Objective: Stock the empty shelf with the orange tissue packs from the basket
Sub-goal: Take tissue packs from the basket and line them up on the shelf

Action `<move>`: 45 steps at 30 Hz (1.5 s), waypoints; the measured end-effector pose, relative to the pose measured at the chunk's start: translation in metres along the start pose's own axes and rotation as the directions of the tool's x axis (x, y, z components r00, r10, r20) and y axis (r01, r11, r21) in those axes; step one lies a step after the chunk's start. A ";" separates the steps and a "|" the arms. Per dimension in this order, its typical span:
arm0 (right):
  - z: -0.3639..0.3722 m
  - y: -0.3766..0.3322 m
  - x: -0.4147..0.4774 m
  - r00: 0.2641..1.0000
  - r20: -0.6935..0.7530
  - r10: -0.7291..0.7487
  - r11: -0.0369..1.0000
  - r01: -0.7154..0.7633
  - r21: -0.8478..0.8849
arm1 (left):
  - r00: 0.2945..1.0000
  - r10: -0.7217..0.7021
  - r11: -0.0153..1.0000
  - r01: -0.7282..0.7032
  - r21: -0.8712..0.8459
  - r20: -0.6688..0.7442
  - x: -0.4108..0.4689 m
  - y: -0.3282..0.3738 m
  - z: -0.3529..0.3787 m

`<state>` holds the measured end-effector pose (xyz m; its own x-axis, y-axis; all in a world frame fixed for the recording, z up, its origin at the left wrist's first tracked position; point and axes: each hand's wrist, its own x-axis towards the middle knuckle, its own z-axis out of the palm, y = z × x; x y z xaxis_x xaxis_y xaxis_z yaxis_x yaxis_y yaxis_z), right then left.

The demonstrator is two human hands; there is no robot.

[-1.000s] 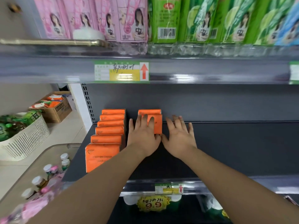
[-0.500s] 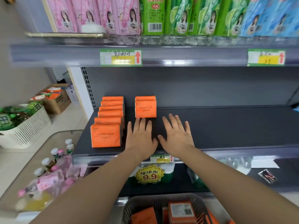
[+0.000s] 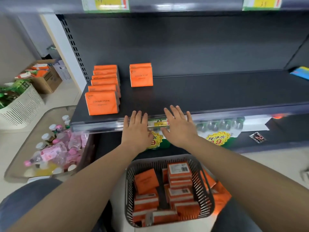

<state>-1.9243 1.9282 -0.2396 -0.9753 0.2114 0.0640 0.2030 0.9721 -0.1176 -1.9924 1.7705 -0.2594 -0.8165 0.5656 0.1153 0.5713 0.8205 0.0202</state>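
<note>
Two pack rows (image 3: 104, 91) on dark shelf (image 3: 217, 91); basket (image 3: 207, 198) on floor.

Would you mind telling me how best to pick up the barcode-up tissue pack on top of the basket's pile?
Come straight down from above and pinch its two opposite side edges. The pack lies flat, topmost on a stack in the basket, so its sides stand clear while its underside is covered.

You have eight orange tissue packs (image 3: 102, 102) on the shelf (image 3: 217, 92): six lined up at left, two at right. One basket (image 3: 128, 190) holds more, piled too thickly to count.
</note>
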 end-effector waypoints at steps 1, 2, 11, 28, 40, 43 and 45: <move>0.005 0.001 -0.005 1.000 0.009 -0.001 1.000 0.001 0.012 | 1.000 0.009 1.000 -0.009 -0.003 0.004 -0.005 0.002 0.004; 0.010 0.001 -0.009 1.000 0.017 -0.001 1.000 0.001 0.022 | 1.000 0.016 1.000 -0.016 -0.011 0.004 -0.010 0.003 0.009; 0.053 0.012 -0.040 0.994 0.111 0.003 0.998 -0.010 0.064 | 0.995 0.016 0.993 -0.005 -0.114 0.094 -0.048 0.009 0.060; 0.162 0.010 -0.080 0.900 0.434 -0.038 0.990 -0.026 0.141 | 0.901 -0.026 0.966 0.134 -0.220 0.434 -0.098 -0.008 0.165; 0.214 0.005 -0.112 0.680 0.715 -0.164 0.974 -0.006 0.228 | 0.730 0.050 0.992 0.046 -0.122 0.682 -0.117 -0.010 0.218; 0.225 0.003 -0.119 0.567 0.799 -0.199 0.967 -0.016 0.252 | 0.702 0.073 0.993 0.017 -0.119 0.708 -0.118 -0.009 0.230; 0.235 0.003 -0.124 0.501 0.840 -0.210 0.969 -0.008 0.247 | 0.677 0.067 0.993 0.027 -0.115 0.733 -0.118 -0.009 0.237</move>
<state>-1.8234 1.8813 -0.4804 -0.6043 -0.1838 -0.7753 0.1828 0.9151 -0.3595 -1.9206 1.7161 -0.5080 -0.5756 0.4979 -0.6487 0.5546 0.8206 0.1377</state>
